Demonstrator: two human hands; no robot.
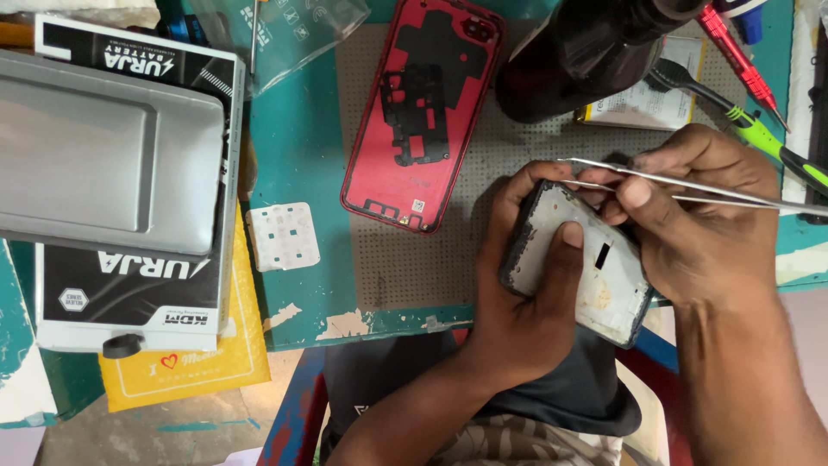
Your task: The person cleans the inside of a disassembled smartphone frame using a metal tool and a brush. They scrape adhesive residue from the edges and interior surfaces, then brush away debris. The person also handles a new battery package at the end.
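My left hand grips a dark phone frame from below, thumb lying across its pale inner plate. My right hand rests on the frame's upper right corner and pinches a pair of metal tweezers. The tweezer arms run out to the right edge of the view, and the tips sit near the frame's top edge. A red phone back cover with a black inner bracket lies face down on the grey perforated mat, to the left of my hands.
A grey metal tray lies on black-and-white boxes at the left, over a yellow padded envelope. A small white perforated pad lies on the teal table. A dark bottle, red and green screwdrivers and a battery sit at the back right.
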